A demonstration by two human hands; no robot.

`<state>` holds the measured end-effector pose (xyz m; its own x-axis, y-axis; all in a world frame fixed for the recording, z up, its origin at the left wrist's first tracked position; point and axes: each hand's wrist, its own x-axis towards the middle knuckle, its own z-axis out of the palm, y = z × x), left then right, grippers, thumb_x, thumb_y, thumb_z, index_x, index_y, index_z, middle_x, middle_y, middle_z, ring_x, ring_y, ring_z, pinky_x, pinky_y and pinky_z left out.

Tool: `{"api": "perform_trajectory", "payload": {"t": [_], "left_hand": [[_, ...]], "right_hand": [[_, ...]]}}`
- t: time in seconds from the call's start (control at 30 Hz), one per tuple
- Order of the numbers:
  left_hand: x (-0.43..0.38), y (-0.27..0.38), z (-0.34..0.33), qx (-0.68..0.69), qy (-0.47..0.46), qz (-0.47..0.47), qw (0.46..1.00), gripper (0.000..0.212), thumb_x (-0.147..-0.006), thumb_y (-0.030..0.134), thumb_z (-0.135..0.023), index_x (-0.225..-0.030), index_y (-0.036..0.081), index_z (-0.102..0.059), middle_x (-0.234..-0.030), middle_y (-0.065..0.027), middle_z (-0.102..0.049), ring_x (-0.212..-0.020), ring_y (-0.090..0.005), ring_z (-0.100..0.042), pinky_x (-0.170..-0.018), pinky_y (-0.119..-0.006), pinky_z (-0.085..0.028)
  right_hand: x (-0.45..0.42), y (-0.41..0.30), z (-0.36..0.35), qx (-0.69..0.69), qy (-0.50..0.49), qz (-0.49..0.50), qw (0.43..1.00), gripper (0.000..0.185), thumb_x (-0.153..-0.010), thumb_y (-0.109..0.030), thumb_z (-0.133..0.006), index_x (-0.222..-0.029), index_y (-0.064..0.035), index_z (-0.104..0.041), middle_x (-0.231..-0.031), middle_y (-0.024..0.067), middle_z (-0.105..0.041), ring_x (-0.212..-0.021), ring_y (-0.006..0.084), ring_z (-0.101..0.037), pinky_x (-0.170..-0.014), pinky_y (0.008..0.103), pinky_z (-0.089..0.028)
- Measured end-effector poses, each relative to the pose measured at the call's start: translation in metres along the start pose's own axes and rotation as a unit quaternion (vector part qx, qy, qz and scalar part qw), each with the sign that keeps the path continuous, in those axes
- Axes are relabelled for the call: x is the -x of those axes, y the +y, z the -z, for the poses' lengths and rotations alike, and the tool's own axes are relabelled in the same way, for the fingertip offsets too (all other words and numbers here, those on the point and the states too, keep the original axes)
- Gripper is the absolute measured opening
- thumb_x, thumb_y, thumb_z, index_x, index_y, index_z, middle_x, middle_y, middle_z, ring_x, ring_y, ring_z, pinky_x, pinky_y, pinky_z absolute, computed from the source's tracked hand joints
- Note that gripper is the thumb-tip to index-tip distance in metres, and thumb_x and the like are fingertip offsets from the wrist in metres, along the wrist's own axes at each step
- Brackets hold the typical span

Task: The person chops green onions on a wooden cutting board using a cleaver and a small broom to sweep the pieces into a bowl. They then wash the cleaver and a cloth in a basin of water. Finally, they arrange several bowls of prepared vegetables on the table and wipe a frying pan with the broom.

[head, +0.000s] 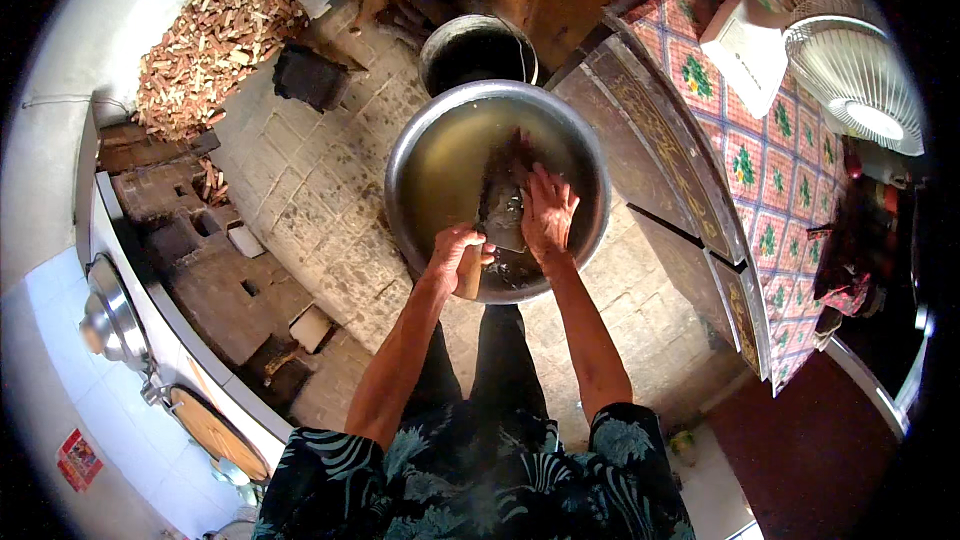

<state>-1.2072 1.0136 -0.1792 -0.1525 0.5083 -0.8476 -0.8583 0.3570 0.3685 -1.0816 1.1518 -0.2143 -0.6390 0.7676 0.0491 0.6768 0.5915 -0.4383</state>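
Observation:
A large metal basin (491,88) in front of me holds murky yellowish water (448,154). My left hand (456,251) grips the wooden handle (469,276) of a broad-bladed tool, seemingly a cleaver, at the basin's near edge. Its dark, wet, flat blade (504,229) reaches over and into the water; the far end is unclear under the surface. Close against the blade's right side is my right hand (550,214), fingers spread and pointing away from me. Whether it touches the blade cannot be told.
Behind the basin stands a dark bucket (480,52) with a wire handle. Wood pieces (217,37) are heaped at the upper left, near a brick stove (217,270). To the right are wooden cabinets (637,135) and a table with a checked cloth (750,142), bearing a fan (855,82).

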Motion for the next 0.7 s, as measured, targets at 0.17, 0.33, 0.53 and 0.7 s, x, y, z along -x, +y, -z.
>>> {"api": "perform_trajectory", "payload": {"t": [0.17,0.33,0.53,0.7], "left_hand": [[-0.011,-0.003,0.004,-0.006,-0.09,-0.003,0.996,0.021,-0.078,0.01,-0.066,-0.097,0.008,-0.056,-0.081,-0.0055,-0.063,-0.056,-0.0197,-0.063,-0.05,-0.036,-0.054],[-0.001,-0.001,0.003,-0.082,-0.019,-0.032,0.996,0.023,-0.08,0.009,-0.066,-0.1,0.005,-0.055,-0.062,-0.0077,-0.058,-0.048,-0.0191,-0.057,-0.042,-0.034,-0.046],[0.045,0.011,0.016,-0.058,-0.079,-0.054,0.994,0.027,-0.082,0.007,-0.061,-0.107,0.0,-0.056,-0.067,-0.0064,-0.056,-0.048,-0.0169,-0.056,-0.043,-0.034,-0.047],[0.064,0.011,-0.004,0.085,-0.098,-0.036,0.991,0.02,-0.084,0.009,-0.062,-0.102,0.005,-0.057,-0.062,-0.0044,-0.053,-0.05,-0.0158,-0.055,-0.044,-0.032,-0.044]], "right_hand": [[0.025,-0.029,0.02,0.02,-0.034,0.154,0.987,0.035,-0.082,-0.016,-0.06,-0.116,-0.007,-0.062,-0.117,0.0065,-0.062,-0.103,0.0261,-0.056,-0.096,0.0495,-0.037],[0.016,-0.02,0.019,-0.019,-0.07,0.083,0.994,0.032,-0.082,-0.013,-0.061,-0.113,-0.0086,-0.063,-0.112,0.0098,-0.064,-0.103,0.0277,-0.058,-0.101,0.0531,-0.036],[-0.001,0.007,0.008,-0.532,-0.058,-0.474,0.699,0.036,-0.085,-0.011,-0.059,-0.12,-0.0027,-0.059,-0.123,0.0177,-0.059,-0.111,0.0394,-0.055,-0.101,0.051,-0.04],[0.055,0.034,-0.009,-0.426,-0.049,-0.167,0.888,0.051,-0.092,-0.019,-0.057,-0.138,-0.0015,-0.044,-0.13,0.0141,-0.056,-0.118,0.0282,-0.053,-0.103,0.042,-0.041]]}}
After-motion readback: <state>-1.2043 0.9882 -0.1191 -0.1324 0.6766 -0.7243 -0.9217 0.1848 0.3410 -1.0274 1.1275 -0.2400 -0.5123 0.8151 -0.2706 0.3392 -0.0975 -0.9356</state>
